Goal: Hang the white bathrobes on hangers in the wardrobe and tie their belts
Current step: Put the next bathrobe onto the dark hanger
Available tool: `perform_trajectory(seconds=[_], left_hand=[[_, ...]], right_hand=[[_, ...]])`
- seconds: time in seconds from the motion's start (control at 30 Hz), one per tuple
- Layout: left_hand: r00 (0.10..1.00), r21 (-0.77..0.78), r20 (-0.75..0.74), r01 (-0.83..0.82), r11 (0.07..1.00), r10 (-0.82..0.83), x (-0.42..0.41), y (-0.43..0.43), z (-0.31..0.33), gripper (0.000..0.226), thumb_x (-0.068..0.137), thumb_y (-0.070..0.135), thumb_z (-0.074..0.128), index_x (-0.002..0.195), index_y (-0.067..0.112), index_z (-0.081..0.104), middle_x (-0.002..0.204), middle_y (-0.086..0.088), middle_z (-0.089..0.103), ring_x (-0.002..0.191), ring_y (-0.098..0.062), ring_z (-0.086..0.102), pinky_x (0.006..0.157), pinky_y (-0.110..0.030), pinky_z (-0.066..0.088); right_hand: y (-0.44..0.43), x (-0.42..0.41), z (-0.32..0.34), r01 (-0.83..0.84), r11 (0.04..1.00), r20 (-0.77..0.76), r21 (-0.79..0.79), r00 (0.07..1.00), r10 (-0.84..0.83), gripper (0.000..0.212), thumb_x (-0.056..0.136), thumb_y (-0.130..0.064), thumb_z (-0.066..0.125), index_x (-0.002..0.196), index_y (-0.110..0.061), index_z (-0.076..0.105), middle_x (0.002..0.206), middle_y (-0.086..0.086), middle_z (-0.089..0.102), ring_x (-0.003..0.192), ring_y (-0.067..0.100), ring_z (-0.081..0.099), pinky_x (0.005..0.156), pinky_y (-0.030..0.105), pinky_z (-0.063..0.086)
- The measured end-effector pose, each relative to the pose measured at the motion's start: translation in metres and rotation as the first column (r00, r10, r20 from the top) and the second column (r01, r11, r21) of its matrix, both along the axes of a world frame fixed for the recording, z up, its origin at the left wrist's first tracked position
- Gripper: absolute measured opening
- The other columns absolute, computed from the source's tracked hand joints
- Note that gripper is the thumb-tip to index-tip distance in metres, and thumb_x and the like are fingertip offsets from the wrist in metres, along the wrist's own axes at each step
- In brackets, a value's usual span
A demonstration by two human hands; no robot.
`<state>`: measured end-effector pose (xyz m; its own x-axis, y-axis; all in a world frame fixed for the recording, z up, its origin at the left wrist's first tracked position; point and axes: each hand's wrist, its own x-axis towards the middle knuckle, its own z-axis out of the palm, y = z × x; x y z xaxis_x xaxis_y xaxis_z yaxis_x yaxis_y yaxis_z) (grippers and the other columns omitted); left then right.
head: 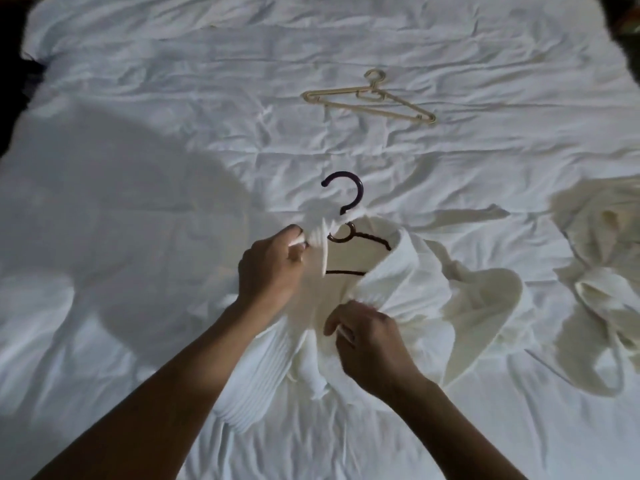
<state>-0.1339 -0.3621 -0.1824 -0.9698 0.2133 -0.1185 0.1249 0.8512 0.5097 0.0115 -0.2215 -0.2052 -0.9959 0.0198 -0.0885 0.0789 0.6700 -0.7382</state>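
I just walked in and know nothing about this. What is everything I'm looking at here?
Bed sheet: one, white and wrinkled, lies under everything in view.
Empty hanger: one, beige, lies flat on the sheet on the far side, right of centre.
Dark hanger: one, purple-black, centre, inside the neck of the held bathrobe, hook sticking out above.
Held bathrobe: one, white, centre, lies on the sheet around the dark hanger.
Second bathrobe: one, cream-white, bunched on the sheet at the right edge.
Left hand: one, grips the held bathrobe's collar beside the hanger's neck.
Right hand: one, grips its front fabric lower down.
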Motion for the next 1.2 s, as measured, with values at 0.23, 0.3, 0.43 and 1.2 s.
perform_trajectory(seconds=[0.23, 0.3, 0.43, 1.2], left_hand=[[0.925, 0.329, 0.220, 0.230, 0.916, -0.311, -0.001, -0.021, -0.010, 0.013, 0.097, 0.038, 0.063, 0.091, 0.029, 0.069, 0.070, 0.022, 0.065, 0.067, 0.004, 0.059, 0.066, -0.030, 0.046], [0.942, 0.340, 0.227, 0.160, 0.927, -0.246, -0.003, -0.029, -0.013, 0.011, 0.098, 0.038, 0.063, 0.102, 0.034, 0.073, 0.088, 0.020, 0.074, 0.084, -0.004, 0.069, 0.077, -0.032, 0.053], [0.957, 0.308, 0.211, 0.127, 0.943, -0.198, -0.001, -0.035, -0.014, 0.009, 0.098, 0.029, 0.061, 0.103, 0.026, 0.068, 0.092, 0.005, 0.072, 0.090, -0.018, 0.069, 0.082, -0.039, 0.054], [0.950, 0.275, 0.291, -0.193, 0.942, 0.110, -0.015, -0.034, 0.029, 0.025, 0.091, 0.040, 0.069, 0.115, 0.036, 0.071, 0.113, 0.012, 0.073, 0.110, -0.017, 0.065, 0.094, -0.036, 0.052]], right_hand=[[0.010, -0.007, 0.023, 0.141, 0.990, -0.165, -0.020, 0.976, -0.142, 0.016, 0.088, -0.011, 0.071, 0.098, -0.023, 0.071, 0.093, -0.011, 0.064, 0.074, 0.004, 0.058, 0.071, 0.024, 0.050], [0.040, -0.015, 0.034, 0.509, 0.861, -0.279, -0.024, 0.823, -0.495, 0.023, 0.088, -0.022, 0.078, 0.108, -0.020, 0.068, 0.102, -0.007, 0.064, 0.089, 0.006, 0.060, 0.081, 0.025, 0.050], [0.076, -0.041, 0.014, 0.661, 0.749, 0.257, 0.043, 0.717, -0.648, 0.062, 0.090, -0.047, 0.071, 0.138, -0.014, 0.047, 0.126, 0.007, 0.060, 0.116, 0.026, 0.057, 0.089, 0.035, 0.045], [0.058, -0.022, 0.065, 0.584, 0.803, -0.151, -0.120, 0.788, -0.596, 0.021, 0.090, -0.017, 0.044, 0.087, -0.023, 0.064, 0.071, -0.004, 0.063, 0.067, 0.012, 0.058, 0.065, 0.032, 0.046]])
